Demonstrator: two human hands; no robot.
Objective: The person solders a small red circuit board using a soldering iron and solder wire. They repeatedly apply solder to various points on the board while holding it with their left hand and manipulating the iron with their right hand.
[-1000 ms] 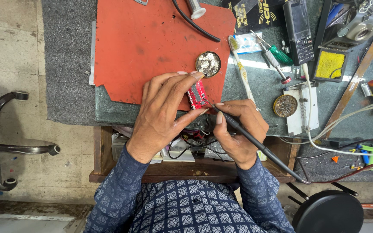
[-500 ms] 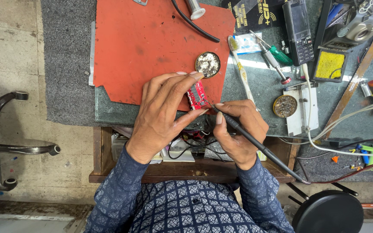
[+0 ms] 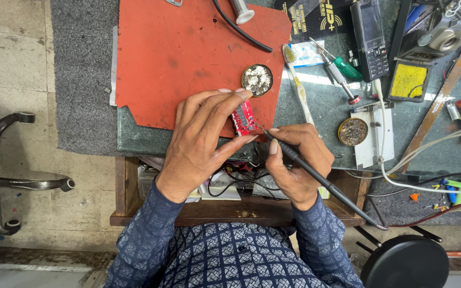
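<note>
A small red circuit board (image 3: 244,118) is pinched by the left hand (image 3: 201,144) on the red mat (image 3: 182,58); a black soldering iron (image 3: 316,178) is gripped by the right hand (image 3: 294,165)

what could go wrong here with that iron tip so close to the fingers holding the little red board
The left hand pinches the small red circuit board while the right hand brings the soldering iron tip to the board's edge, beside the left fingertips: a slip could burn them. The iron's cable trails over the cluttered bench and could snag. The board, held only by fingers, may shift.
</note>
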